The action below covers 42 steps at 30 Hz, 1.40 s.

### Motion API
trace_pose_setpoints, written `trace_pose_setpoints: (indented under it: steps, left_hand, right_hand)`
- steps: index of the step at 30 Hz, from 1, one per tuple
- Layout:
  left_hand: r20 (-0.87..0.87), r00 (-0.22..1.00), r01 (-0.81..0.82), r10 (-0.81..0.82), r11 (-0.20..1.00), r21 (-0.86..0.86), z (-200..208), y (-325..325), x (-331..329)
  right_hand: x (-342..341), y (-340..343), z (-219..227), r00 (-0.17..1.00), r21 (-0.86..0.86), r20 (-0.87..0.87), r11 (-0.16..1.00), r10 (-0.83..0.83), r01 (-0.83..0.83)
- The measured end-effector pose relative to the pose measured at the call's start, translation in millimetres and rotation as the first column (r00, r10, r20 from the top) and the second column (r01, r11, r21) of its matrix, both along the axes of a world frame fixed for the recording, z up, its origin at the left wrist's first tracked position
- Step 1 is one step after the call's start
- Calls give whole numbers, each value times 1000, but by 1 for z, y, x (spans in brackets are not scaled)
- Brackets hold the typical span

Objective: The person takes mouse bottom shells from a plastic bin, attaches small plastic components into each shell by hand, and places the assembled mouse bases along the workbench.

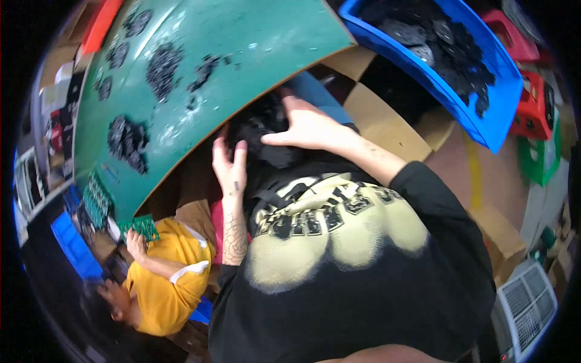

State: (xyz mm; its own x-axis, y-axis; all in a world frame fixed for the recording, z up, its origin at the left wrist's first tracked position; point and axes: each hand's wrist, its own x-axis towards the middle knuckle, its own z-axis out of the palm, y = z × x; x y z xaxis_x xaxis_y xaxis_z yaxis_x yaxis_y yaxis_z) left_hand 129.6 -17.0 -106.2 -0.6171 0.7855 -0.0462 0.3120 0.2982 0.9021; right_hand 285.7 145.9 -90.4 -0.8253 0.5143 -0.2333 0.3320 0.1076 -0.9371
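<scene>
A dark heap of small black parts (pixel 260 124) lies in my lap, just below the table's edge; their exact kind is too blurred to make out. My left hand (pixel 229 166) is at the heap's left side, thumb and fingers apart. From the right, my right hand (pixel 307 124) reaches over the heap with its thumb spread from its fingers. Both hands flank the parts without visibly closing on any. The far fingertips of my right hand are partly hidden in shadow near the edge.
Several piles of black pieces (pixel 163 69) lie on the green table (pixel 242 36). A blue bin (pixel 417 72) with more black parts stands at the right, beside cardboard (pixel 387 115). At lower left, a co-worker in a yellow shirt (pixel 166 275) holds a green circuit board (pixel 144 227).
</scene>
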Motion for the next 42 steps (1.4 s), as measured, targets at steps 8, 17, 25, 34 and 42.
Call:
trace_pose_setpoints:
  steps: [8,17,25,34,42]
  left_hand:
    - [-190,980,26,-60,984,-175,0,10,-16]
    - [871,470,-555,142,815,167,55,21,-20]
    - [900,163,-765,404,628,-143,61,50,-41]
    - [916,233,-704,327,706,-73,66,40,-44]
    - [936,181,-699,304,709,-95,68,44,-42]
  right_hand:
    - [13,-22,-25,965,548,-30,803,-261,234]
    - [211,82,-211,617,270,257,668,-744,694]
    - [212,176,-353,611,430,792,722,-14,-541]
    - [181,188,-412,385,207,894,552,229,-808]
    - [245,122,-415,623,526,779,463,75,-713]
